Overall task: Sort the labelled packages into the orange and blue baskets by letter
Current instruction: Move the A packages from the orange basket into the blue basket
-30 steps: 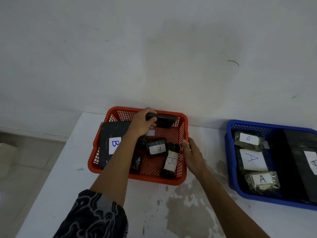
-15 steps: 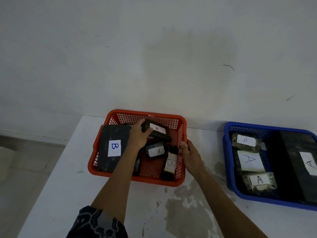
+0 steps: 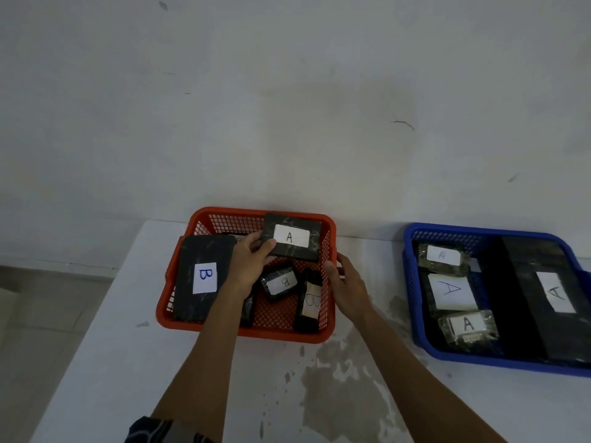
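My left hand (image 3: 251,263) grips a black package labelled A (image 3: 292,237) by its left end, tilted up over the back of the orange basket (image 3: 204,215). Inside that basket lie a large black package labelled B (image 3: 204,276) at the left, a small B package (image 3: 279,282) in the middle and a narrow B package (image 3: 309,302) at the right. My right hand (image 3: 347,284) rests on the orange basket's right rim. The blue basket (image 3: 412,231) at the right holds several packages labelled A (image 3: 454,290).
Both baskets stand on a white table (image 3: 128,346) pushed against a pale wall (image 3: 287,107). A patch of worn, stained surface (image 3: 345,388) spreads in front of the orange basket. The table's left edge drops to a tiled floor (image 3: 41,314).
My left hand has turned the black package from edge-on until its A label faces up, and lifted it toward the basket's back. My right hand stays on the rim.
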